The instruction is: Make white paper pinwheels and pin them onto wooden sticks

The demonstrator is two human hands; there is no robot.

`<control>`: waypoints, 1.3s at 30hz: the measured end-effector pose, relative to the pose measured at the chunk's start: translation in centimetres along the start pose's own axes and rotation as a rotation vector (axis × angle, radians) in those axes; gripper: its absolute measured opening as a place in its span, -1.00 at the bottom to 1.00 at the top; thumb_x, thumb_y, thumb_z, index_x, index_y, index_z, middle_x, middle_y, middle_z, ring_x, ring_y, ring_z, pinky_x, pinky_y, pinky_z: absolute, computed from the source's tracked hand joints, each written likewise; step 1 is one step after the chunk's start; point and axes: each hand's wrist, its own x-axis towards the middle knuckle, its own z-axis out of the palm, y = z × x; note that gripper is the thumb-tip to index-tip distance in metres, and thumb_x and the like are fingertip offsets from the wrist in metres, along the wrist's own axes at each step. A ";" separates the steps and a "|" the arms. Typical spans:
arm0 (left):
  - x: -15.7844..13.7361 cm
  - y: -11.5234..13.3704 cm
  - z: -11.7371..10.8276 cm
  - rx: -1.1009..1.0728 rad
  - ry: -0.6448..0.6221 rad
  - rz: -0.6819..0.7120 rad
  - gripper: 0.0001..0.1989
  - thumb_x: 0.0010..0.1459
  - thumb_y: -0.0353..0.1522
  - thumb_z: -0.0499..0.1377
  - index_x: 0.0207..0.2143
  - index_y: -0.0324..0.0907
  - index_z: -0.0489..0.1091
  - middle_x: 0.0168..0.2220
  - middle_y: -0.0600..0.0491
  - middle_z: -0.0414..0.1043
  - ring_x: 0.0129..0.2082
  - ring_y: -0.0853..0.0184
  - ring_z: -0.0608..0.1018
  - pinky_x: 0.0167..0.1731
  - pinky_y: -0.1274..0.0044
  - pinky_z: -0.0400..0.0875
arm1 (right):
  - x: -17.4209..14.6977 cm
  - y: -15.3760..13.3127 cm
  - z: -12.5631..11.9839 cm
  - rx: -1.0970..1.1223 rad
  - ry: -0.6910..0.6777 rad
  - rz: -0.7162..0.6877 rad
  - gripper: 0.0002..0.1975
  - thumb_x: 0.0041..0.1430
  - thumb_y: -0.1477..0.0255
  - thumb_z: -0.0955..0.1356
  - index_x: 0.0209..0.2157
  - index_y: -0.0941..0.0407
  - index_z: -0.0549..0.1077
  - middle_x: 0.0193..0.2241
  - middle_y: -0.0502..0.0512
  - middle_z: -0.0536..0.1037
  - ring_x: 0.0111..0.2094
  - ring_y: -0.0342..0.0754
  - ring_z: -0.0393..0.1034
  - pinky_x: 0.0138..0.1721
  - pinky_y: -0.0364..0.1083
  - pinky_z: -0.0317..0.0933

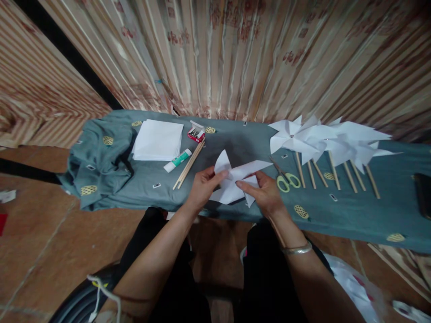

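Note:
Between my two hands is a white paper pinwheel (235,174), its blades curled toward the middle and no stick on it. My left hand (206,185) grips its left side, thumb on top. On the right side my right hand (264,190) pinches it, with the thumb pressed near the centre. Just right of that hand lie scissors (287,180) with green handles. To the left are several thin wooden sticks (190,163), a glue stick (178,160) and a small red open box (196,133) of metal pins.
A stack of white paper squares (158,140) lies at the left on the green cloth (148,190). Several finished pinwheels (323,138) on sticks are heaped at the right. A dark flat object (422,195) sits at the right edge. A patterned curtain (215,58) hangs behind.

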 end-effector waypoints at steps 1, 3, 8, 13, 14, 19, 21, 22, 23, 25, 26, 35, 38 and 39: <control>0.3 0.2 -0.6 0.040 0.033 0.062 -0.58 -0.06 -0.06 0.30 -0.33 -0.24 0.55 -0.36 -0.01 0.58 -0.33 0.26 0.58 -0.25 0.45 0.46 | 0.0 0.0 -0.2 0.003 0.012 -0.004 -0.63 -0.19 0.23 0.54 -0.34 0.11 0.49 -0.41 0.04 0.62 -0.41 -0.01 0.49 -0.32 -0.04 0.36; 1.2 0.6 -2.2 0.212 0.165 0.200 -0.57 0.08 -0.06 0.18 -0.26 -0.25 0.54 -0.29 -0.06 0.57 -0.25 0.23 0.57 -0.20 0.43 0.45 | -0.1 0.0 -0.6 0.006 0.020 -0.014 -0.64 -0.19 0.24 0.55 -0.35 0.11 0.50 -0.41 0.04 0.63 -0.40 0.00 0.49 -0.32 -0.04 0.36; 3.1 0.9 -6.1 0.970 0.232 0.415 -0.70 0.12 -0.37 0.10 -0.13 -0.23 0.50 -0.09 -0.12 0.50 -0.13 0.17 0.52 -0.05 0.35 0.40 | -0.3 0.3 -1.3 0.008 0.018 -0.024 -0.63 -0.17 0.25 0.55 -0.29 0.10 0.55 -0.37 0.05 0.65 -0.36 0.03 0.52 -0.29 -0.02 0.40; 3.8 0.2 -7.1 1.287 0.212 0.428 -0.66 0.09 -0.45 0.07 -0.08 -0.25 0.47 -0.05 -0.14 0.47 0.00 0.09 0.45 0.07 0.29 0.33 | -0.7 0.0 -1.3 0.058 0.006 -0.020 -0.63 -0.17 0.27 0.55 -0.27 0.08 0.55 -0.33 0.06 0.66 -0.30 0.07 0.55 -0.22 0.03 0.43; 3.9 0.1 -7.0 1.311 0.210 0.427 -0.65 0.10 -0.46 0.06 -0.07 -0.26 0.46 -0.05 -0.14 0.47 0.00 0.08 0.44 0.07 0.28 0.33 | -0.7 -0.1 -1.3 0.059 -0.001 -0.020 -0.64 -0.17 0.27 0.55 -0.27 0.08 0.55 -0.32 0.06 0.67 -0.29 0.08 0.55 -0.21 0.04 0.43; 4.0 0.2 -6.5 1.379 0.220 0.422 -0.65 0.11 -0.47 0.03 -0.07 -0.25 0.47 -0.07 -0.16 0.48 -0.02 0.07 0.45 0.04 0.28 0.33 | -1.0 0.0 -2.0 0.064 -0.019 -0.028 -0.62 -0.13 0.27 0.54 -0.23 0.07 0.56 -0.27 0.07 0.67 -0.24 0.09 0.55 -0.16 0.04 0.42; 4.0 0.4 -6.4 1.385 0.227 0.410 -0.65 0.11 -0.47 0.04 -0.08 -0.26 0.47 -0.07 -0.17 0.48 -0.02 0.07 0.46 0.04 0.30 0.34 | -1.1 0.1 -2.4 0.056 -0.010 -0.027 -0.64 -0.13 0.27 0.54 -0.24 0.07 0.56 -0.30 0.06 0.67 -0.26 0.08 0.55 -0.19 0.03 0.43; 4.0 0.5 -6.3 1.379 0.228 0.401 -0.65 0.11 -0.47 0.04 -0.08 -0.27 0.47 -0.07 -0.18 0.48 -0.03 0.08 0.47 0.03 0.31 0.34 | -1.1 0.0 -2.6 0.049 -0.004 -0.026 -0.65 -0.13 0.27 0.54 -0.25 0.06 0.57 -0.31 0.05 0.67 -0.27 0.08 0.55 -0.20 0.03 0.43; 4.0 0.6 -6.3 1.373 0.230 0.391 -0.64 0.11 -0.47 0.04 -0.07 -0.28 0.47 -0.06 -0.18 0.49 -0.05 0.08 0.49 0.01 0.33 0.35 | -1.2 0.0 -2.8 0.044 0.001 -0.025 -0.66 -0.13 0.27 0.55 -0.26 0.06 0.57 -0.31 0.05 0.67 -0.28 0.08 0.55 -0.20 0.03 0.43; 4.0 0.8 -6.2 1.367 0.236 0.367 -0.64 0.10 -0.47 0.05 -0.06 -0.28 0.47 -0.06 -0.19 0.49 -0.10 0.10 0.52 -0.04 0.36 0.37 | -1.3 -0.2 -3.1 0.044 0.007 -0.020 -0.66 -0.14 0.27 0.55 -0.27 0.07 0.57 -0.30 0.06 0.67 -0.27 0.10 0.55 -0.18 0.05 0.44; 4.0 0.8 -6.2 1.369 0.241 0.356 -0.64 0.10 -0.46 0.05 -0.06 -0.28 0.47 -0.08 -0.19 0.50 -0.13 0.11 0.54 -0.06 0.37 0.38 | -1.4 -0.4 -3.2 0.047 0.009 -0.015 -0.66 -0.15 0.27 0.55 -0.28 0.07 0.57 -0.30 0.07 0.67 -0.27 0.10 0.55 -0.18 0.06 0.44; 2.8 0.5 -4.8 1.196 0.157 0.304 -0.78 0.08 -0.40 0.11 -0.28 -0.22 0.54 -0.31 -0.08 0.55 -0.32 0.19 0.54 -0.22 0.41 0.39 | -2.6 -1.9 -4.0 -0.052 0.055 -0.061 -0.72 -0.17 0.29 0.54 -0.36 0.09 0.56 -0.41 0.06 0.65 -0.40 0.03 0.52 -0.36 -0.05 0.40; 1.1 0.0 -3.0 0.759 0.061 0.300 -0.78 0.06 -0.31 0.20 -0.29 -0.22 0.55 -0.29 -0.05 0.55 -0.27 0.24 0.55 -0.20 0.47 0.39 | -3.9 -2.9 -4.0 -0.185 0.084 -0.114 -0.78 -0.12 0.30 0.52 -0.41 0.11 0.55 -0.50 0.02 0.62 -0.50 -0.04 0.47 -0.50 -0.13 0.33; 0.5 -0.2 -2.4 0.590 0.043 0.242 -0.77 0.03 -0.28 0.24 -0.30 -0.23 0.56 -0.30 -0.04 0.55 -0.30 0.26 0.54 -0.26 0.50 0.40 | -4.4 -3.3 -3.9 -0.221 0.103 -0.148 -0.79 -0.10 0.32 0.52 -0.39 0.10 0.56 -0.47 0.02 0.63 -0.49 -0.06 0.48 -0.51 -0.15 0.33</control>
